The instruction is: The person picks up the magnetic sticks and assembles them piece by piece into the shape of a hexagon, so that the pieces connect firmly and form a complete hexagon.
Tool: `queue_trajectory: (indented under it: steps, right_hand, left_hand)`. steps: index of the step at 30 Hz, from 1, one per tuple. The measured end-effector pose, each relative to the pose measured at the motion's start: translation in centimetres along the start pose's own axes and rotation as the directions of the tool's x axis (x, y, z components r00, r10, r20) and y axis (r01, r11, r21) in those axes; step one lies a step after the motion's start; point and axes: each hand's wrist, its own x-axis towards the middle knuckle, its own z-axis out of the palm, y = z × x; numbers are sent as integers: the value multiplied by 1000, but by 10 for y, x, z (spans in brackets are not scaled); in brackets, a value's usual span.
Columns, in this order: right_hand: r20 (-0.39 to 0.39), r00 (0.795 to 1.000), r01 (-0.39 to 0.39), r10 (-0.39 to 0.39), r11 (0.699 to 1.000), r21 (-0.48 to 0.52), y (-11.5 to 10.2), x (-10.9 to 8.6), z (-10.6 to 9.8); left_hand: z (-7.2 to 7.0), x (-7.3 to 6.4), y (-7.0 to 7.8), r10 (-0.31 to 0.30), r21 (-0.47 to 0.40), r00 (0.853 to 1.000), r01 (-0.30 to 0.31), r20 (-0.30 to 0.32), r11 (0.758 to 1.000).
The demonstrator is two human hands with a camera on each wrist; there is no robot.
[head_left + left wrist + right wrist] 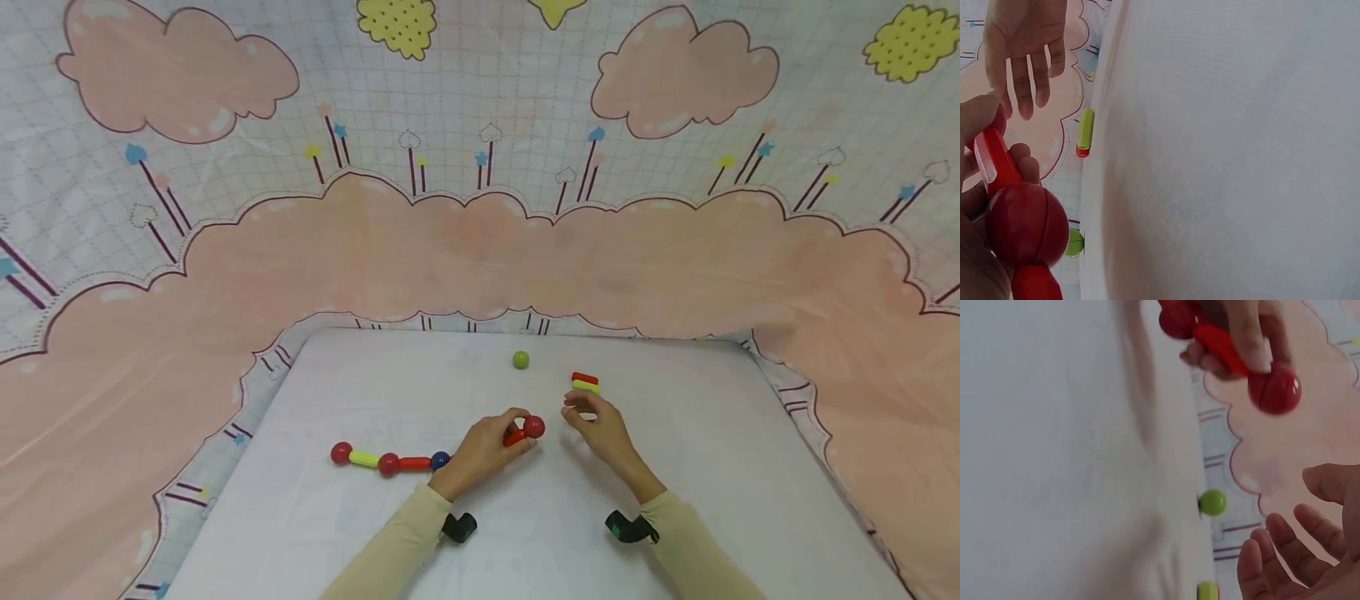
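Note:
My left hand (pixel 480 450) pinches a red magnetic-style rod (pixel 996 164) between thumb and fingers. A red ball (pixel 534 427) sits at the rod's far end. Another red ball (pixel 1027 225) joins its near end, with a second red rod (pixel 1036 284) beyond. To the left on the table lies a run of parts: a red ball (pixel 341 452), a yellow-green rod (pixel 364 459), another red ball, a red rod and a blue ball (pixel 440 461). The left hand hides whether this joins the held piece. My right hand (pixel 606 432) is raised, fingers apart, holding nothing.
Just beyond the right hand, a loose red rod (pixel 585 378) and a yellow-green rod (pixel 586 387) lie side by side. A green ball (pixel 521 360) rests near the white table's (pixel 375 358) back edge. Cloud-patterned cloth (pixel 480 250) surrounds the table.

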Motion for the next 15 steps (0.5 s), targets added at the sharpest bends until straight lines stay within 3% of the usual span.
queue_trajectory:
  steps: [8, 15]
  right_hand:
    - [-92, 995, -35, 30, 998, -54, 18, 18, -16]
    - [-131, 989, -75, 66, 995, -60, 27, 30, -23]
  left_hand:
    - [0, -1, 2, -42, -27, 999, 43, 35, 999]
    - [-1, -2, 3, -32, -28, 999, 33, 33, 999]
